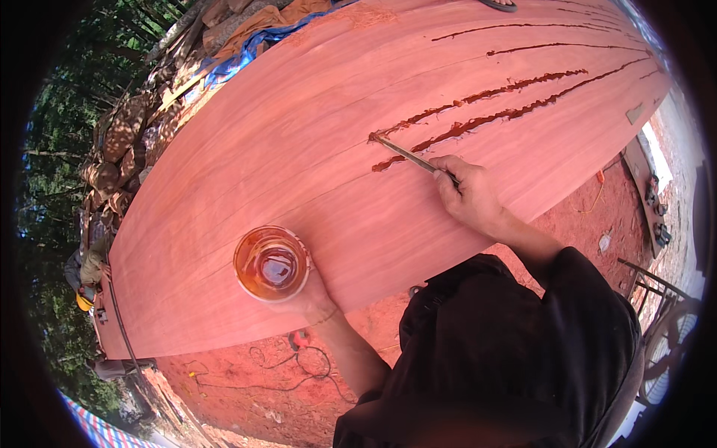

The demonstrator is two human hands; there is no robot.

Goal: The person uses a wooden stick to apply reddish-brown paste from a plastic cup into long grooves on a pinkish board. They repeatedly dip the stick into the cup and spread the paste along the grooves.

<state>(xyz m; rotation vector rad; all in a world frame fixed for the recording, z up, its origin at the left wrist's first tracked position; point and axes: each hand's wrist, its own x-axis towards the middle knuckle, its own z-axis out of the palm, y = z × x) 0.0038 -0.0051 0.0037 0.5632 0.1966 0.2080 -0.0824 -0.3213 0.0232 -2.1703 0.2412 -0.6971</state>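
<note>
A large pinkish-red wooden slab (187,216) stretches across the view in front of me. My left hand (314,297) holds a clear cup (240,263) with amber liquid in it, over the near part of the slab. Between the fingers of my right hand (472,196) is a thin, flat stick (407,154). Its tip touches the left end of a crack filled with dark reddish-brown paste (429,112). A second, thicker paste line (478,123) runs beside it toward the upper right. Finer dark cracks (545,46) lie farther off.
Logs (123,131) and a blue tarp (243,56) lie beyond the slab. Another person (88,272) is at its left end. A sandal (499,4) shows at the top edge. A red tool (299,340) with a cord lies on reddish ground; a metal frame (665,299) stands right.
</note>
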